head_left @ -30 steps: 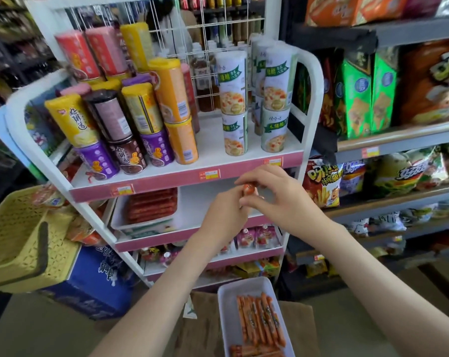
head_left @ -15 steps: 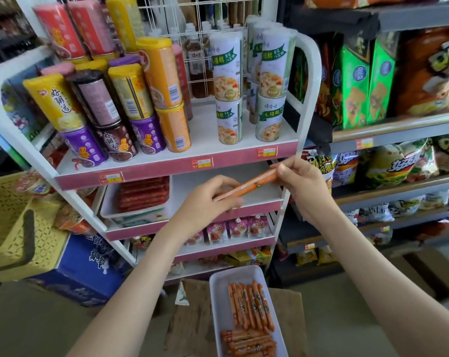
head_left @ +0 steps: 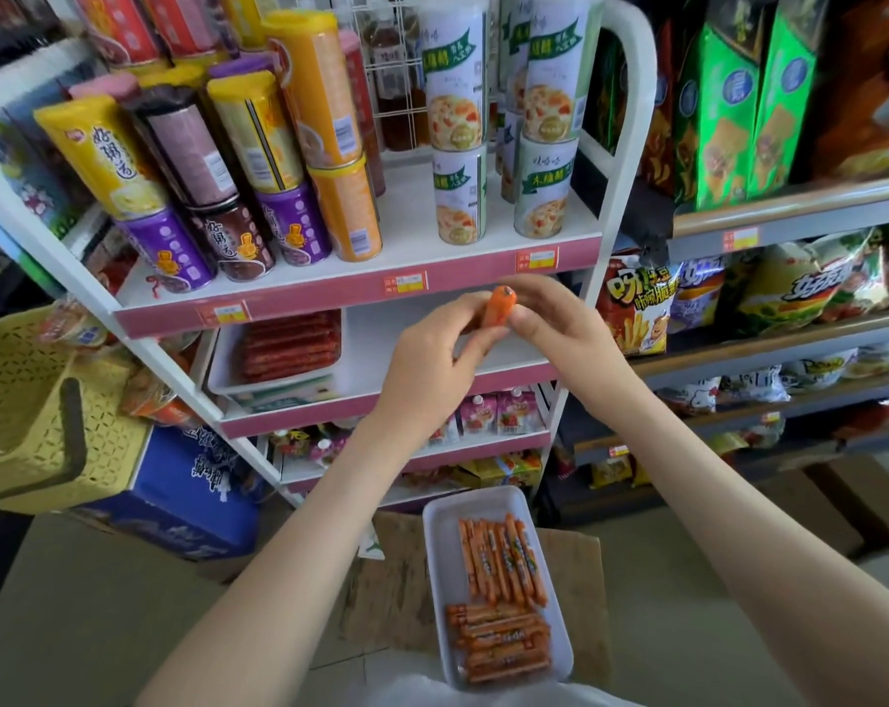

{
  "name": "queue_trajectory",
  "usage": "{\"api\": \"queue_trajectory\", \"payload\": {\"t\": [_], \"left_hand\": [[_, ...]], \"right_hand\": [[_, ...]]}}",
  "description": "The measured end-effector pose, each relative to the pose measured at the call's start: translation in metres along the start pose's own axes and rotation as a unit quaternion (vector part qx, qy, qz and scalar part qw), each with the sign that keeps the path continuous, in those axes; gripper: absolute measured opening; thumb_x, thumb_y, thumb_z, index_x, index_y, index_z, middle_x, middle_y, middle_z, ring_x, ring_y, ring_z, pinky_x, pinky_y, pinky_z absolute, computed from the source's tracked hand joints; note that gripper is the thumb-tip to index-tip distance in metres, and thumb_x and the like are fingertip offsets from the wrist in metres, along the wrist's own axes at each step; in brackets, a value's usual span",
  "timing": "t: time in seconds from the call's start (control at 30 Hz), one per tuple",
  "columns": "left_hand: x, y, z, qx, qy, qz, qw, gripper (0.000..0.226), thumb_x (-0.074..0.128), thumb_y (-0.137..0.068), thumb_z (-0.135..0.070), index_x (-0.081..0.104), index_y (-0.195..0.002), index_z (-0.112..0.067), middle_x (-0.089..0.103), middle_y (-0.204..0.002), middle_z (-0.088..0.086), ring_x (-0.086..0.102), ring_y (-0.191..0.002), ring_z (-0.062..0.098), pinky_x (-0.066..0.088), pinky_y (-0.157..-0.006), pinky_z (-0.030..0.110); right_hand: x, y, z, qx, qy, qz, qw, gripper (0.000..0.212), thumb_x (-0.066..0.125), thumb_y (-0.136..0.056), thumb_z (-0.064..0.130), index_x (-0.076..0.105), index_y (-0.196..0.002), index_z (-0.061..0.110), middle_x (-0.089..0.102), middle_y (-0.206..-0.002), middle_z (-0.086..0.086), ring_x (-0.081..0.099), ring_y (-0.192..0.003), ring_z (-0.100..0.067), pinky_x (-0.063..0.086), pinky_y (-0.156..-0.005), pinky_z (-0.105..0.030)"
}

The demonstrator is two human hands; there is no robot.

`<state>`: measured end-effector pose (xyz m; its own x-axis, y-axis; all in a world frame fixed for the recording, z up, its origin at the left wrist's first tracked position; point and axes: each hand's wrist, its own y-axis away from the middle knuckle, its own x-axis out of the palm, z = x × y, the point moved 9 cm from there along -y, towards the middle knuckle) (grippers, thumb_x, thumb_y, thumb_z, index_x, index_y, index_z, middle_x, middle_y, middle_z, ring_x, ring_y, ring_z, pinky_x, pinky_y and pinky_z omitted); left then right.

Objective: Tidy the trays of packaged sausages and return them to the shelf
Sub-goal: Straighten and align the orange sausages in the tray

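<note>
A: Being pinched end-on: one slick orange sausage, gripped by the left hand and right hand before the pink-edged shelf.
B: Slim tubular packs are seen lying in the round-cornered white tray below.

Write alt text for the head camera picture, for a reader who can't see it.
The left hand and right hand hold one orange packaged sausage between them before a white store rack. Below, a white tray of orange sausages rests on cardboard; a tray of red sausages sits on the rack's middle shelf, beneath stacked cans.
</note>
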<state>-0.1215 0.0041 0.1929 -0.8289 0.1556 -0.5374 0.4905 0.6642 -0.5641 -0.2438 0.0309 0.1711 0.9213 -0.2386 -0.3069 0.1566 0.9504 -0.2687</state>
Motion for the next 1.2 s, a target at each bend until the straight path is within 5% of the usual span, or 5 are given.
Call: {"api": "queue_trajectory", "payload": {"t": [0.17,0.4,0.6,0.83,1.2], "left_hand": [[0.007,0.010,0.012,-0.019,0.003,0.026,0.999,0.031,0.051,-0.094,-0.032,0.062,-0.118,-0.015,0.061,-0.091,-0.013,0.061,-0.088,0.005,0.039,-0.078,0.005],[0.000,0.016,0.013,0.010,-0.025,-0.016,1.000,0.026,0.053,-0.093,-0.025,0.063,-0.111,-0.009,0.064,-0.101,0.002,0.056,-0.095,0.009,0.039,-0.081,0.010],[-0.002,0.018,0.017,0.030,-0.073,-0.030,0.996,0.035,0.052,-0.093,-0.031,0.064,-0.115,-0.006,0.063,-0.098,0.008,0.056,-0.092,0.019,0.044,-0.077,0.024],[0.009,0.028,0.033,-0.105,-0.026,0.092,0.990,0.028,0.062,-0.090,-0.031,0.061,-0.118,-0.026,0.063,-0.088,-0.008,0.059,-0.074,0.012,0.046,-0.067,0.023],[0.001,0.049,0.027,-0.172,0.164,-0.008,0.971,0.024,0.066,-0.087,-0.017,0.062,-0.108,-0.029,0.061,-0.096,-0.016,0.059,-0.084,-0.003,0.045,-0.072,0.008]], "right_hand": [[0.007,0.013,0.045,-0.151,0.058,-0.021,0.987,0.020,0.064,-0.086,0.013,0.058,-0.103,0.022,0.059,-0.097,0.010,0.058,-0.093,-0.008,0.045,-0.084,-0.017],[0.009,0.012,0.039,-0.133,0.018,-0.009,0.991,0.019,0.067,-0.082,0.008,0.061,-0.093,0.022,0.064,-0.092,-0.007,0.063,-0.091,-0.021,0.052,-0.085,-0.037],[0.010,0.009,0.038,-0.119,0.005,0.009,0.993,0.022,0.072,-0.080,0.002,0.061,-0.096,0.010,0.065,-0.092,0.002,0.064,-0.090,-0.014,0.051,-0.087,-0.027],[-0.018,0.007,-0.030,0.062,-0.179,-0.131,0.973,0.014,0.059,-0.090,0.001,0.060,-0.091,0.015,0.065,-0.083,-0.002,0.064,-0.078,-0.010,0.051,-0.076,-0.022],[0.005,0.037,-0.114,0.243,-0.403,-0.146,0.870,0.027,0.040,-0.102,0.019,0.060,-0.095,0.004,0.064,-0.092,-0.011,0.064,-0.082,-0.016,0.054,-0.074,-0.025]]}}
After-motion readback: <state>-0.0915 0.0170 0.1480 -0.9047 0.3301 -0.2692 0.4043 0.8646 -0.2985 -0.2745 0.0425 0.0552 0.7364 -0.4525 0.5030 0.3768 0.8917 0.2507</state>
